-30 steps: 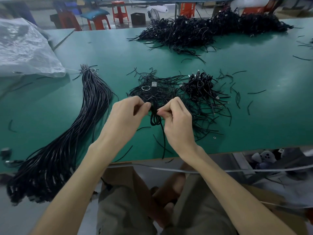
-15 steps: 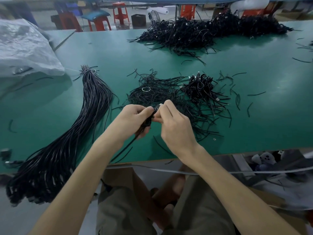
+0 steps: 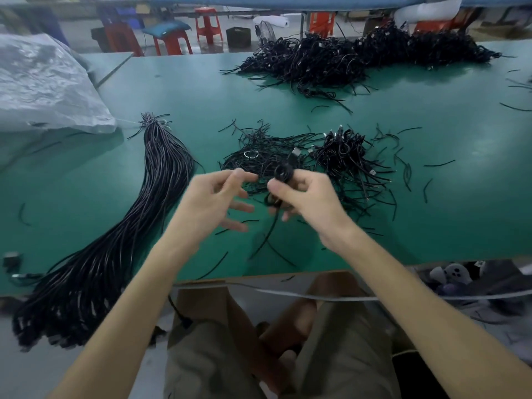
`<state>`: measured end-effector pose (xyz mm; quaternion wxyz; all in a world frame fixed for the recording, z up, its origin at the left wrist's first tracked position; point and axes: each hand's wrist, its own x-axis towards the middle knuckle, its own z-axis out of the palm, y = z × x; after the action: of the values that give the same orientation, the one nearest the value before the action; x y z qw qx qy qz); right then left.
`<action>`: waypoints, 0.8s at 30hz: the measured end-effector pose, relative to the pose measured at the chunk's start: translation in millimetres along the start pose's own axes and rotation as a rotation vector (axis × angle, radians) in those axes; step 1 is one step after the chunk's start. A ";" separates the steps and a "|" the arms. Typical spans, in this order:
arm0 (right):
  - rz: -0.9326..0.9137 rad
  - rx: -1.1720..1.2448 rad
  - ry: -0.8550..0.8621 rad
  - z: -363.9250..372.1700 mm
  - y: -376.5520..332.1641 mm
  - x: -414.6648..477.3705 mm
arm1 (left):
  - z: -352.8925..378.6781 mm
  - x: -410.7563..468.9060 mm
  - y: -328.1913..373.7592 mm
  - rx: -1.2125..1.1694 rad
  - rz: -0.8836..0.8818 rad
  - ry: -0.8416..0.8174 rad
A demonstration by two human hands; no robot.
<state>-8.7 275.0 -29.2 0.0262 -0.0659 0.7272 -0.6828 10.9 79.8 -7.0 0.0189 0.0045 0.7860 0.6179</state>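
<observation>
1. Far to the left of the coiled cable (image 3: pixel 283 174), by the back edge of the green table (image 3: pixel 460 197), I see a crumpled plastic sack (image 3: pixel 43 87).
2. Left of the coiled cable and nearer to me, a long bundle of black cables (image 3: pixel 115 240) lies stretched out. It is tied at its far end and runs to the table's near edge.
3. Just left of the coiled cable, the left hand (image 3: pixel 213 200) hovers released, fingers loosely spread. It grips nothing I can make out and sits close to the cable but apart from it.
4. The coiled cable itself is up off the table, wound small and tight, its loose tail hanging toward the tabletop.
5. Right against the coiled cable, the right hand (image 3: pixel 308 197) grasps it, thumb and curled fingers pinching the loops.
6. Behind the coiled cable, a flat heap of thin black ties (image 3: pixel 259 156) lies on the table.
7. Right of the coiled cable and behind it, a small pile of bundled cables (image 3: pixel 345 159) touches that heap.
8. Far behind the coiled cable, to the right, a big cable mound (image 3: pixel 359 61) spreads along the table's far side.
</observation>
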 end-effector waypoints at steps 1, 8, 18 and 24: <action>0.027 -0.019 0.027 -8.9 -4.9 8.7 | -10.6 3.3 -1.8 0.199 0.020 0.085; 0.100 -0.660 0.319 -72.8 -14.5 80.8 | -56.4 7.8 -43.1 1.195 -0.290 0.300; -0.186 -1.114 0.527 -64.5 29.3 54.4 | -57.7 5.2 -49.1 1.076 0.048 0.462; -0.455 -1.023 0.208 -8.8 17.3 10.1 | -33.2 6.1 -20.5 0.973 0.222 0.430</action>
<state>-20.8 283.4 -45.4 -0.2283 -0.1574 0.9316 -0.2351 4.0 42.9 -19.2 -0.2121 -0.0308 0.9622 0.1682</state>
